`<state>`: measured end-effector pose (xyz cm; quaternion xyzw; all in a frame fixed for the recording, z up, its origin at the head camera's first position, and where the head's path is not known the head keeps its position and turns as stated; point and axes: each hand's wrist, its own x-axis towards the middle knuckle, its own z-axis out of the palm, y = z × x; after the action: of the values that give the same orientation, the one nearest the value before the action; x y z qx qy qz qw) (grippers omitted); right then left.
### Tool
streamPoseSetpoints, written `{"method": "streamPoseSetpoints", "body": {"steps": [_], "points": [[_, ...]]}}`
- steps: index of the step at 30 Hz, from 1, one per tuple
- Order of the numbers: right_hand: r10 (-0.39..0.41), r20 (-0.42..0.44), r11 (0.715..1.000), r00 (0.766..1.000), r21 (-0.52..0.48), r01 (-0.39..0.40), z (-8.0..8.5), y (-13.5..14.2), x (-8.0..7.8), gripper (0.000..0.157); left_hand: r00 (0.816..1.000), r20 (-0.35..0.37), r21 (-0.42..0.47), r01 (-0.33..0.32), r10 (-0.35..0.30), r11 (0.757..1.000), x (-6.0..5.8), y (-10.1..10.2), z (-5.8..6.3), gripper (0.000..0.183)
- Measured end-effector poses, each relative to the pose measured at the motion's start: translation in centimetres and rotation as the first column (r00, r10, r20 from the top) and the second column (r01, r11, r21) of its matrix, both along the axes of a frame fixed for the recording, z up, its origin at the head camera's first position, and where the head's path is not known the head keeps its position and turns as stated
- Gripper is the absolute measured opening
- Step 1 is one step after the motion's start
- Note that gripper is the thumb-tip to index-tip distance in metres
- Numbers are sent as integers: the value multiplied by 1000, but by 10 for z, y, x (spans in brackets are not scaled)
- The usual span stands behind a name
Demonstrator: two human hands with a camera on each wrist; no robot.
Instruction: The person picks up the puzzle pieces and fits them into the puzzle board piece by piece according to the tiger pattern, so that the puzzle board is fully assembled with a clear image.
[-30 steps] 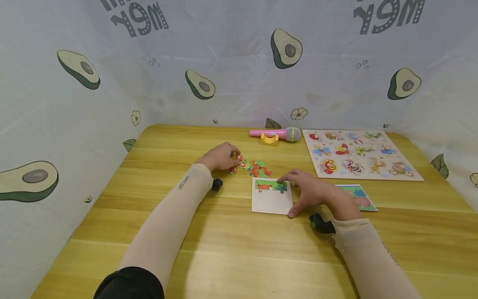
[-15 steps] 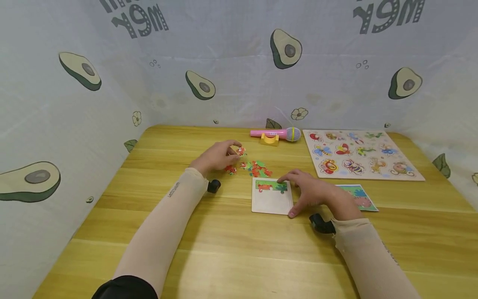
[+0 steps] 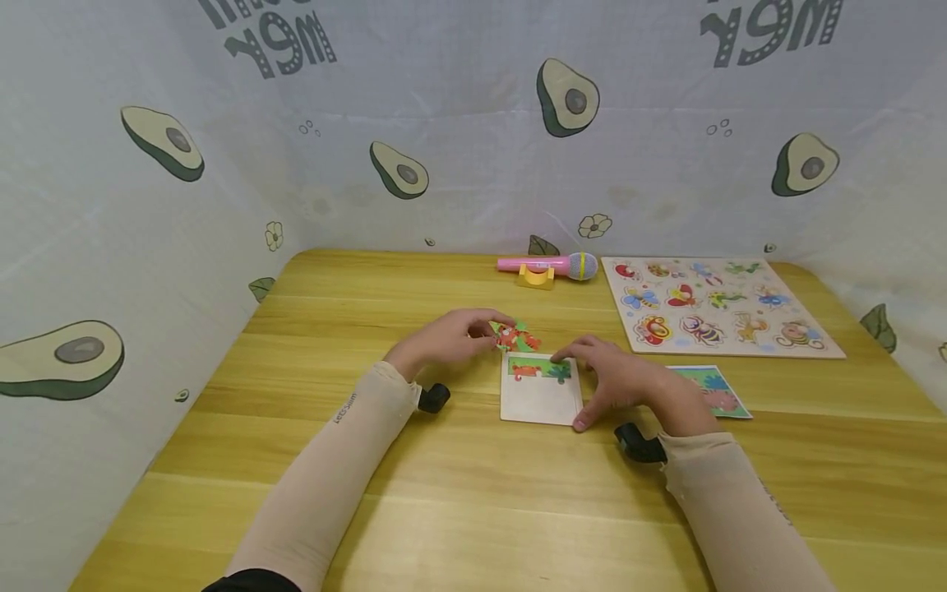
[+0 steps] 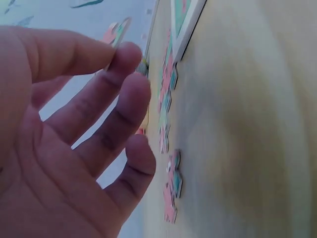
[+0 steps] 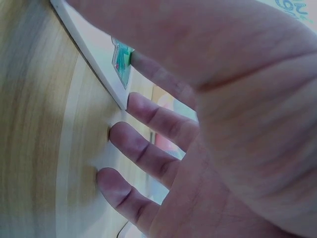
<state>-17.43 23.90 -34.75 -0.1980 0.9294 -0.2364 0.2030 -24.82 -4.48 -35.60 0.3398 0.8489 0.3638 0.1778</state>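
My left hand (image 3: 451, 339) pinches a small jigsaw piece (image 4: 119, 37) between thumb and forefinger, raised off the table. Its other fingers are loosely bent. Below it lie loose red and green jigsaw pieces (image 3: 528, 339), partly hidden by the hand in the head view. In front of them is a square white puzzle tray (image 3: 536, 404), with a strip of fitted pieces (image 3: 527, 367) along its far side. My right hand (image 3: 625, 380) holds this tray at its right side, thumb at the near corner and forefinger at the far end, the other fingertips near the table.
A picture card (image 3: 716, 395) lies partly behind my right wrist. Behind, a pegboard puzzle (image 3: 695, 288) with insect pictures lies flat at the right. A pink toy microphone (image 3: 533, 264) rests by a yellow stand (image 3: 536, 278) near the patterned curtain.
My left hand first moved slightly left, uncovering loose pieces, then went right and nearer the tray, over the pile. The right hand and tray have stayed in place.
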Motion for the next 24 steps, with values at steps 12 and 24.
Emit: {"method": "streamPoseSetpoints", "body": {"steps": [12,24], "points": [[9,-6,1000,1000,-4,-9,0,1,1,92,989,-23,-95,142,-144,985,24,12,-2,30],[14,-3,1000,1000,-13,-14,2,0,1,90,968,-101,-141,215,-230,966,28,20,-6,33]]}}
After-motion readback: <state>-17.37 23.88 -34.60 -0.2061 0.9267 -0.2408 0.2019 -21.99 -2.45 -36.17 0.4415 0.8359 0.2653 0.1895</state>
